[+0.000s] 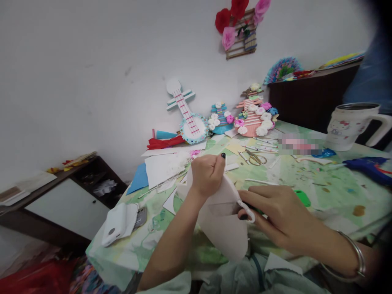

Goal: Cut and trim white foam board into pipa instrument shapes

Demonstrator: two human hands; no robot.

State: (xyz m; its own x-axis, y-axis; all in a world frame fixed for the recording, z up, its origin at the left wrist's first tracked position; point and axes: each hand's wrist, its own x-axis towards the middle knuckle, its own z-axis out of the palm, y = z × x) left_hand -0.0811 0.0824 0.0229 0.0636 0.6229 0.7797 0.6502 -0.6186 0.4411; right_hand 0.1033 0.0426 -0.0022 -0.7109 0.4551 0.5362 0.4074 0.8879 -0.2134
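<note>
A curved white piece that looks like card or foam board (226, 234) is held up over the near edge of the table. My left hand (206, 176) is closed around its upper part, thumb pointing up. At the right edge of the piece, my right hand (277, 210) pinches a thin white cord (249, 212) between thumb and fingers. The cord curls in a short loop against the edge. Part of the white piece is hidden behind my left hand and forearm.
Scissors (256, 157) and several pens lie mid-table. A white mug (349, 126) and a blue-handled tool (372, 168) are at the right. A white device (115, 223) lies front left. Instrument-shaped crafts (193, 127) lean on the wall. A low cabinet (65, 208) stands left.
</note>
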